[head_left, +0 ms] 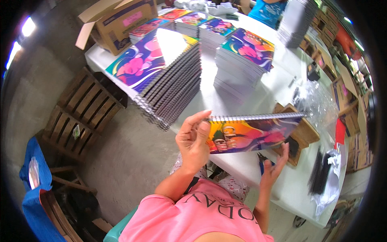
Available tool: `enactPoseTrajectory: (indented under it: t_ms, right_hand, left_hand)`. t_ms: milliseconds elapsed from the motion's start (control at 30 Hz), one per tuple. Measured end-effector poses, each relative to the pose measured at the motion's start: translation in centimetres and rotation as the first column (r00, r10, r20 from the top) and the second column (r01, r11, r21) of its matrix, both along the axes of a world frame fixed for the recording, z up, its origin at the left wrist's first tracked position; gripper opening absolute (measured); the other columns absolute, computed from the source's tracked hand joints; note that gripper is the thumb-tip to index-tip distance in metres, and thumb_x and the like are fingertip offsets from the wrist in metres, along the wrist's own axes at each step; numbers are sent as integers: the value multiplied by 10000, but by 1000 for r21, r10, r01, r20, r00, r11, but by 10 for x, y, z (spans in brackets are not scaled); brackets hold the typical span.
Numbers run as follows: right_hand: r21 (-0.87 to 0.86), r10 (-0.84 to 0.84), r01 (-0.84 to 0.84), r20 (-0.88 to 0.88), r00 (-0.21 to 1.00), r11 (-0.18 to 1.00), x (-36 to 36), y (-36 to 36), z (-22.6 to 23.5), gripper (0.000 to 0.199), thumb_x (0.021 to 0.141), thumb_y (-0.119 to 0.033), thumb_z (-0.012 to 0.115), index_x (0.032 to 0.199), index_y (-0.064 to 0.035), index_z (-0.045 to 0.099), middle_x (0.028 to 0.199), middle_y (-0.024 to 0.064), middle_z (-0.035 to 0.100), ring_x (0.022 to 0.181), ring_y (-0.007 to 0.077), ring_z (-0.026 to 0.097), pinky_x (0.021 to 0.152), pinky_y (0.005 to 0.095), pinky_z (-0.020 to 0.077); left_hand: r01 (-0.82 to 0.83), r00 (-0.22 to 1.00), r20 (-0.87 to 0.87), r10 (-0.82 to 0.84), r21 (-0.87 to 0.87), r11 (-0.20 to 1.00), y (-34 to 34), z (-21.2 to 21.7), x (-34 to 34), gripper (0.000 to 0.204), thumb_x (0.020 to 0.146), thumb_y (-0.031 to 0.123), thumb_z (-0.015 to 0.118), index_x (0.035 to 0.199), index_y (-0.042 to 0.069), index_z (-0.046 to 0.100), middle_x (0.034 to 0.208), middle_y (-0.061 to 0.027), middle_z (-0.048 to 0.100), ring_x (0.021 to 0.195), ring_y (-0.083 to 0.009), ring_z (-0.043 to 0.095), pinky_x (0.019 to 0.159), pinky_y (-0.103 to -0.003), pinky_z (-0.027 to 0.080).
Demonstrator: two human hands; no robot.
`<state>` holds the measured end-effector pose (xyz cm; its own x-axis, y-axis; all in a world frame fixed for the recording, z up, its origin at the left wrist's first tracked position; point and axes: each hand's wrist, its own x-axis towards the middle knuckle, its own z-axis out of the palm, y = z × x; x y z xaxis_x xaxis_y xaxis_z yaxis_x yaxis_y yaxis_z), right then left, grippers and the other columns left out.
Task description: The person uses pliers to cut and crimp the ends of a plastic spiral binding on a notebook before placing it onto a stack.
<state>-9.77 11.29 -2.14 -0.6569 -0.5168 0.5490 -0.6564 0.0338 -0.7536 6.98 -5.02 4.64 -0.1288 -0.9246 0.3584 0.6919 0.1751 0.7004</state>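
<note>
Left hand [192,139] pinched the spiral notebook [252,133] by its end above the surface [242,161], right hand [276,163] steadying the lower edge with spread fingers; looked light, floppy, easiest gripped near the stiff wire binding.

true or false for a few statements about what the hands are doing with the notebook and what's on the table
1. The left hand holds one end of a spiral notebook. True.
2. The right hand rests flat on the table. False: it supports the notebook's lower edge.
3. The notebook's spiral binding faces up. True.
4. The stacked notebooks sit on the floor. False: they are on the table.
5. The cardboard box is sealed. False: its flaps are open.
</note>
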Motion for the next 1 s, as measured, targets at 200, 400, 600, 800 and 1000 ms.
enactPoseTrajectory:
  t_ms: [200,400,600,800,1000]
  right_hand:
    - [-594,555,-215,476,682,775,2,-83,64,620,790,-79,701,1324,-13,393,1240,69,499,1105,168,506,950,314,407]
    - [-570,727,-547,135,673,613,28,-198,192,600,763,-127,744,1274,20,465,1183,120,553,1021,199,584,894,312,467]
    - [-188,548,-568,-149,823,801,27,-340,200,731,669,-302,824,1281,-53,510,1074,104,601,859,137,589,735,269,480]
    - [113,351,-333,-235,906,936,42,-333,151,548,798,-346,665,1273,-119,510,1018,138,660,1031,293,587,911,343,412]
    - [-92,472,-464,112,875,881,54,-342,139,452,888,-269,581,1282,-66,492,1038,122,630,1034,183,571,922,332,400]
  left_hand:
    - [-140,990,-68,125,-326,935,-5,53,44,187,864,26,576,1036,22,504,1045,-167,574,1009,-240,571,886,-356,456]
    - [-622,637,65,768,-545,562,-93,118,95,234,826,-18,595,1052,19,545,1047,-101,570,998,-173,558,877,-305,439]
    - [-664,410,314,857,-542,516,-174,109,121,290,779,-31,586,1048,65,640,1063,-76,556,965,-133,547,819,-247,457]
    - [-609,638,325,698,-342,716,-199,53,118,255,904,202,504,1066,37,613,1085,-113,553,1036,-185,520,921,-311,390]
    - [-584,763,191,618,-207,785,-203,45,105,428,1001,356,354,1096,-14,546,1038,-103,557,976,-157,513,901,-284,379]
